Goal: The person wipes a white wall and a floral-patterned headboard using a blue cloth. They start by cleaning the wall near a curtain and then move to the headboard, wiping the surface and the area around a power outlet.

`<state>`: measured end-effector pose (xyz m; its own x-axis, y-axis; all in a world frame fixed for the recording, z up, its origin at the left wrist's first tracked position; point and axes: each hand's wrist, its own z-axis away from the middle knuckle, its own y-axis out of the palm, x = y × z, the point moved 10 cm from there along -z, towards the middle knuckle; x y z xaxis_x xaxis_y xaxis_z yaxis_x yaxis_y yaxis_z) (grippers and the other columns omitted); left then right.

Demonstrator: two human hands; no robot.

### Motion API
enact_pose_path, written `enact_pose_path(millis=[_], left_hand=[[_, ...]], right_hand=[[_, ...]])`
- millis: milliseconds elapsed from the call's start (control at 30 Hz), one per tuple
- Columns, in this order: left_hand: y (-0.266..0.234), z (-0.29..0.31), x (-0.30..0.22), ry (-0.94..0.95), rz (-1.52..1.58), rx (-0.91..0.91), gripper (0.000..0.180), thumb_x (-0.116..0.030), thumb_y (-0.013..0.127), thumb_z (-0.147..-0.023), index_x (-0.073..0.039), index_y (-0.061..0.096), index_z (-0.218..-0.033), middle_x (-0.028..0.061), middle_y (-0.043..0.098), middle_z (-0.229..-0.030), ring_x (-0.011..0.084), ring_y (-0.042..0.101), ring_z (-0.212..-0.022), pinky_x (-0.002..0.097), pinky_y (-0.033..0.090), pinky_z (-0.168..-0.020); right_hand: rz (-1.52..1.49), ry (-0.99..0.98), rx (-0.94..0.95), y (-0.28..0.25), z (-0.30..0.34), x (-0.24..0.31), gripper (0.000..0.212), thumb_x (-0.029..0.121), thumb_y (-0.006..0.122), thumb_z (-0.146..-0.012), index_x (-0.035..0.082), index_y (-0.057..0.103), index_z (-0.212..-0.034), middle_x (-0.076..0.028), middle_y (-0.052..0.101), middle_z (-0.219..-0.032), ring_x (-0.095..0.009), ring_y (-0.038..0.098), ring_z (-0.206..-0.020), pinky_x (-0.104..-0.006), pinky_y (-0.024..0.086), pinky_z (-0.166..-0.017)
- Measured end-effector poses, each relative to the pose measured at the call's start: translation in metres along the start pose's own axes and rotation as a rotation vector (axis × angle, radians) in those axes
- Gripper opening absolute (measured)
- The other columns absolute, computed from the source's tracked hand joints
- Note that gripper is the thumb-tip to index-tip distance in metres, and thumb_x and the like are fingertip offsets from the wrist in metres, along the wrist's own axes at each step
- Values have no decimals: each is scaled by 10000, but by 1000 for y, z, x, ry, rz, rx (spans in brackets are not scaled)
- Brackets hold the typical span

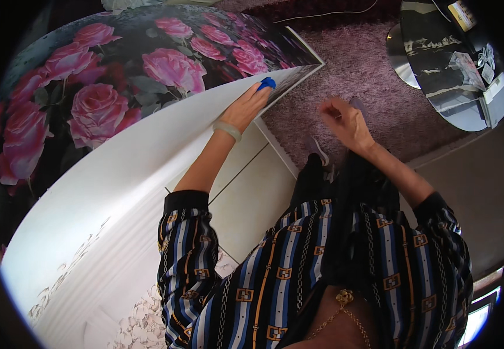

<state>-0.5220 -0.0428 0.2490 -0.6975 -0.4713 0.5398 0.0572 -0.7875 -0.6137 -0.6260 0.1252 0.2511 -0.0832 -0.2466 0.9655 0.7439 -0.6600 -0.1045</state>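
My left hand (pixel 246 109), with a pale bangle (pixel 227 130) at its wrist, lies along the white top edge of a long curved panel (pixel 173 125). Its fingers press a small blue cloth (pixel 267 83) against that edge, and most of the cloth is hidden under the fingertips. Beyond the panel spreads a dark surface printed with large pink roses (pixel 98 110). Over the purple rug, my right hand (pixel 345 123) hangs in the air, fingers loosely bent and apart, nothing visible in it.
A dark glossy oval table (pixel 438 81) at the upper right bears small packets, a cable and a pale box (pixel 496 99). The shaggy purple rug (pixel 345 58) lies ahead of my feet. Light floor tiles (pixel 240 203) show beside the panel, and a thin white cord (pixel 333 13) runs at the back.
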Motion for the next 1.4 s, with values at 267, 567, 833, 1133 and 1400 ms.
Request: enact_pose_path(millis=[267, 567, 833, 1133, 1400], left_hand=[[-77, 47, 62, -273, 35, -126, 392, -249, 502, -914, -220, 540, -1304, -67, 489, -1368, 74, 422, -1288, 440, 250, -1088], [-154, 68, 130, -580, -109, -195, 283, -178, 544, -913, -214, 664, -1166, 18, 625, -1206, 178, 573, -1162, 474, 286, -1095], [-96, -23, 88, -444, 341, -254, 436, -117, 524, -844, -56, 530, -1275, 129, 562, -1150, 279, 534, -1127, 444, 361, -1089], [-126, 29, 118, -598, 848, -797, 511, 30, 559, -867, -80, 494, -1361, 230, 511, -1281, 412, 512, -1217, 584, 368, -1038], [-176, 80, 118, -764, 244, -798, 330, -324, 651, -871, -249, 588, -1186, 77, 617, -1229, 334, 468, -1293, 732, -11, -1055]], right_hand=[[22, 34, 59, -9, 4, -28, 115, 52, 622, -875, 22, 622, -986, -104, 668, -861, -203, 664, -785, -318, 523, -693], [44, 94, 26, -26, -3, -34, 127, 47, 613, -878, 16, 623, -1001, -107, 665, -881, -179, 649, -802, -311, 520, -707], [-331, 355, 115, 5, -12, -31, 330, 274, 587, -941, 47, 573, -1180, -94, 633, -1068, -171, 614, -948, -312, 500, -805], [-1108, 399, 282, 95, -53, 74, 489, 375, 515, -997, 116, 427, -1402, -44, 555, -1264, -151, 524, -1150, -324, 475, -917], [-471, -301, -177, 35, -94, 126, 230, 240, 625, -929, 116, 629, -1123, -74, 600, -1126, -196, 514, -921, -326, 421, -850]])
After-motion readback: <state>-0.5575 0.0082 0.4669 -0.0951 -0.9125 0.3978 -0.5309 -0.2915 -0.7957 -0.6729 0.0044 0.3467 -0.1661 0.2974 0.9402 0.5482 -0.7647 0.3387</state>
